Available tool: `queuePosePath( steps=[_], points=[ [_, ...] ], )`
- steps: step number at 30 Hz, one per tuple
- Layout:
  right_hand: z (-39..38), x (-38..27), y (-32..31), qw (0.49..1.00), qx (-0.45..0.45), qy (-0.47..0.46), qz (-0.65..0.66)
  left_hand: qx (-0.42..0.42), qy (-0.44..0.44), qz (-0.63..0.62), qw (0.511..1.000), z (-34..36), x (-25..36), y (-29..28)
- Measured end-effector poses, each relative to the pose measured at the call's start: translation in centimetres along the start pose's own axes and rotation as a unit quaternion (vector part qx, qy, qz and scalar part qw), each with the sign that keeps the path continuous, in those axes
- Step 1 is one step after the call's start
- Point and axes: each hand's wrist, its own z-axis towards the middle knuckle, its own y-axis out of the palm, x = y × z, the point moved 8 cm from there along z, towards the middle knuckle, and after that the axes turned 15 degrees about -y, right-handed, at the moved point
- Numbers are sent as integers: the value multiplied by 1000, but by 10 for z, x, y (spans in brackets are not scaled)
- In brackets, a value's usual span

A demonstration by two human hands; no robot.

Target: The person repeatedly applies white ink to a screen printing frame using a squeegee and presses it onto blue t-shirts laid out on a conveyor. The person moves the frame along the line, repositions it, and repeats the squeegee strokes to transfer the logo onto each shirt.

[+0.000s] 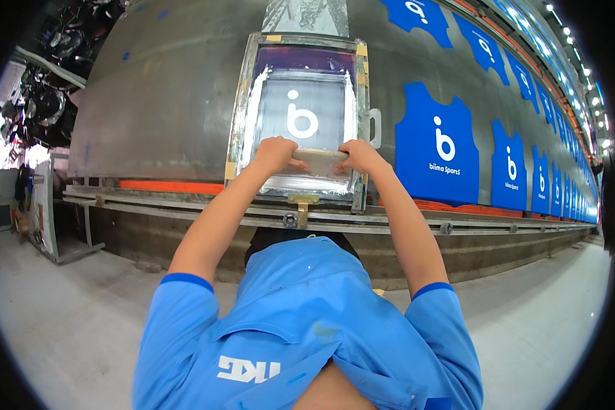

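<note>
A screen-printing frame (361, 102) lies flat on the long grey table, with tape on its rim and white ink smeared around its mesh (275, 116). A white emblem shows in the middle of the mesh. Across the near part of the screen stands a pale squeegee (320, 156). My left hand (276, 154) is closed on its left end, and my right hand (362, 156) grips the right end. The squeegee's lower edge is partly hidden, so its contact with the mesh cannot be made out.
Blue sleeveless jersey panels (417, 164) with white prints lie in rows to the right. A metal rail (184, 210) with a bracket (303, 199) runs along the table's near edge. Dark machinery or vehicles (51, 113) stand at far left, near a pale metal stand (44, 205).
</note>
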Motion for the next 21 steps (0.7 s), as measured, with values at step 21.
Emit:
queuePosePath(
  steps=[21],
  points=[
    [58, -7, 11, 985, -63, -53, 149, -84, -26, -46, 995, 22, -56, -8]
  ],
)
